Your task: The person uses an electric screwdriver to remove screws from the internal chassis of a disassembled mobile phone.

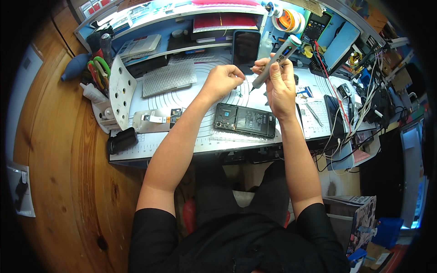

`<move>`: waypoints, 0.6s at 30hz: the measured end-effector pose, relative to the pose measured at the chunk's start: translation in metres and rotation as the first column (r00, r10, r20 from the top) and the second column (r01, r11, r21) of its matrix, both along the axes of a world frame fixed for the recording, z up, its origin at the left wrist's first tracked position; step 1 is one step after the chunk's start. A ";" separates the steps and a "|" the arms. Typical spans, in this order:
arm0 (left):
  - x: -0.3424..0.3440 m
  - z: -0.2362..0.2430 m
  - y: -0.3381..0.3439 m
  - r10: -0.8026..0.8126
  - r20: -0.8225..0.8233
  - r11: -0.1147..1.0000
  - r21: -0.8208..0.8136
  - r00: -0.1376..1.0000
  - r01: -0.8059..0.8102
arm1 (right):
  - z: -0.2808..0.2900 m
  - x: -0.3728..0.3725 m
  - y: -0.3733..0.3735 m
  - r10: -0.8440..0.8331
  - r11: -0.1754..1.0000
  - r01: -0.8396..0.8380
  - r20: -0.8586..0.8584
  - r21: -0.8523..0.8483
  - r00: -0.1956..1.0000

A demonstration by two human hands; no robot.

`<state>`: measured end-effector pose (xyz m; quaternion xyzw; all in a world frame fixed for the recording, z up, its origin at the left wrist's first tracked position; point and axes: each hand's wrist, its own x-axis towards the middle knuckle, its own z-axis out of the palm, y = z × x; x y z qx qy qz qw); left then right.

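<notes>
My right hand (278, 86) grips a grey electric screwdriver (284, 52) with small lit indicators, its dark tip angled down over the work mat (200, 141). My left hand (224, 79) is just left of that tip, fingers curled into a pinch; whatever it holds is too small to make out. Below both hands lies an opened phone (244, 120) with its inside showing, on clear bubble wrap. Left of it, partly behind my left forearm, is a metal plate (148, 123) with a small part and white strip on it.
Padded sheets (168, 77) lie at back left beside a perforated tool holder (120, 86). A dark phone (246, 48) stands at the back. Right are tweezers (314, 113), another dark phone (333, 116), a multimeter (317, 27) and tangled cables. A shelf (182, 43) spans the back.
</notes>
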<state>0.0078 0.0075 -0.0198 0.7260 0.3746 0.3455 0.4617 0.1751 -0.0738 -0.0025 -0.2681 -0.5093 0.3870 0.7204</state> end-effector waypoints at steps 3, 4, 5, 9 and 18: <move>0.001 0.000 -0.001 -0.034 -0.066 0.999 0.002 0.997 0.034 | -0.001 -0.004 0.001 -0.009 1.000 0.009 0.024 -0.016 1.000; 0.001 0.001 -0.001 -0.045 -0.091 0.999 0.003 0.995 0.045 | -0.001 -0.004 0.000 -0.014 1.000 0.015 0.022 -0.007 1.000; 0.000 0.009 -0.007 -0.056 -0.117 0.998 0.003 0.992 0.057 | -0.001 -0.002 0.000 -0.020 1.000 0.020 0.019 0.000 1.000; 0.000 0.011 -0.011 -0.116 -0.168 0.993 0.010 0.979 0.119 | 0.006 -0.003 -0.004 -0.015 1.000 0.015 -0.014 0.027 1.000; 0.002 0.014 -0.017 -0.154 -0.248 0.980 0.085 0.956 0.180 | 0.017 -0.008 -0.009 0.030 0.994 -0.024 -0.058 0.103 0.998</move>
